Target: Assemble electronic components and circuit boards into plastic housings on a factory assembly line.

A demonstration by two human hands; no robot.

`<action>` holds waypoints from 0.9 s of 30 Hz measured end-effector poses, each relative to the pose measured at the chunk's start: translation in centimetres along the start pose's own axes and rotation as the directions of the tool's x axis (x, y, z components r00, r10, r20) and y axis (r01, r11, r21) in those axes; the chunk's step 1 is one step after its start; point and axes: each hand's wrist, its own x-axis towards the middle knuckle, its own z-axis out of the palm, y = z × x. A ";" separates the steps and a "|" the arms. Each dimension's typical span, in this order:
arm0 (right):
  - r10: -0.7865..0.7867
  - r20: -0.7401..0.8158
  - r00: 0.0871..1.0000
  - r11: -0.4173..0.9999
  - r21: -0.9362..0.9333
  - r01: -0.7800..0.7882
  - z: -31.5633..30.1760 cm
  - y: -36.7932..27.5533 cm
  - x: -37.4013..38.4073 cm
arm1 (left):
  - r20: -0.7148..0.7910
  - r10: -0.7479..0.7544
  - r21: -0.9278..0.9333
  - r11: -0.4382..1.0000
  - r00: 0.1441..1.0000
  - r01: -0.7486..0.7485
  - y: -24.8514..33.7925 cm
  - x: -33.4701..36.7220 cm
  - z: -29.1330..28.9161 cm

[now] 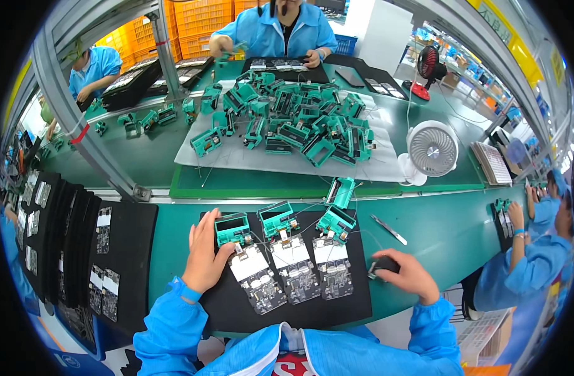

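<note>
The left green frame [232, 230] lies immediately to the right of the left hand [207, 254], its long axis running crosswise, while the left board [257, 279] below it slants down toward the right. The left hand is by far the nearer to both; its thumb and fingers are parted around the frame's left end, though whether they press on it I cannot tell. The right hand [409, 274] sits past the right board [333, 268] — its fingers curled over a dark rounded object [387, 264], mostly covered. The frames look like rigid moulded plastic, boxy and hollow, with thin loose wires; the boards are flat and grey, densely dotted with components, each with a smooth white patch at the far end. Beneath them is a matte black mat [356, 297] on the smooth green surface [425, 241], where slim metal tweezers [389, 230] lie slanted.
</note>
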 end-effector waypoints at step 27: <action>-0.692 -0.279 0.667 0.659 -0.622 0.423 -3.4 -3.6 22.7 | -0.073 -0.041 -0.049 0.998 0.996 0.037 -0.4 -0.5 0.2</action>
